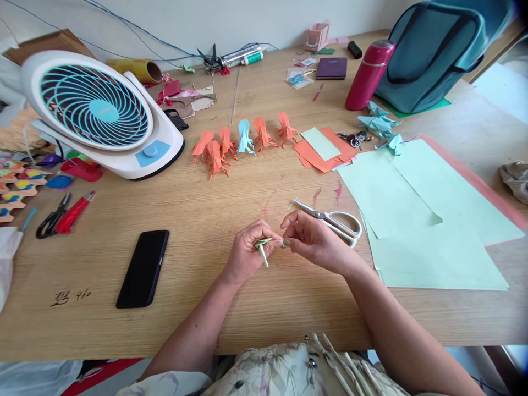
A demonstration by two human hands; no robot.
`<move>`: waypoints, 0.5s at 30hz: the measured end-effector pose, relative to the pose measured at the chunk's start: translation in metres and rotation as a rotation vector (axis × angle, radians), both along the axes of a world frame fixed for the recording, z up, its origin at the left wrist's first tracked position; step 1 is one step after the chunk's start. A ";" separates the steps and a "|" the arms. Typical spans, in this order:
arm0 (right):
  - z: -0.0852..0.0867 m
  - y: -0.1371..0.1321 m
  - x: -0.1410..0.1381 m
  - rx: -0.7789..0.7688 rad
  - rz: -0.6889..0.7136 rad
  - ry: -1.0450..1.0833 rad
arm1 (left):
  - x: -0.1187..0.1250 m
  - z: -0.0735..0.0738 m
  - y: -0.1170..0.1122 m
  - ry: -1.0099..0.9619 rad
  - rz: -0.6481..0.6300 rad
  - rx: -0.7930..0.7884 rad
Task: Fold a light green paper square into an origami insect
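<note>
A small folded piece of light green paper [263, 250] is pinched in my left hand [248, 248], its narrow strips poking out below the fingers. My right hand [310, 241] meets it from the right, thumb and fingertips closed on the paper's far end. The fingers hide most of the folded form. Just beyond my right hand lie white-handled scissors [344, 223] with their blades pointing left. Several orange folded-paper figures [215, 157] and one light blue folded figure [245, 137] stand in a group farther back.
Large pale green sheets [421, 220] spread at the right, near blue folded papers [379, 124]. A red bottle [370, 74] and teal bag [433, 60] stand behind. A phone [143, 268], black-handled scissors [53, 217], a red cutter [75, 213] and a white fan [107, 121] occupy the left.
</note>
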State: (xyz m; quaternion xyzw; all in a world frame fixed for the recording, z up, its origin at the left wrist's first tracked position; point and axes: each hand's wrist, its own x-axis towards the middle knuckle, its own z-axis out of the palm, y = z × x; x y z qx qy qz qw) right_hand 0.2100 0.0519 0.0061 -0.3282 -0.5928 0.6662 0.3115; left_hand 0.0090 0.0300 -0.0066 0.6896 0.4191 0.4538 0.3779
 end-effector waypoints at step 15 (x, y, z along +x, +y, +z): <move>0.002 0.000 0.001 0.043 0.007 0.042 | -0.004 -0.003 0.002 -0.072 -0.043 0.148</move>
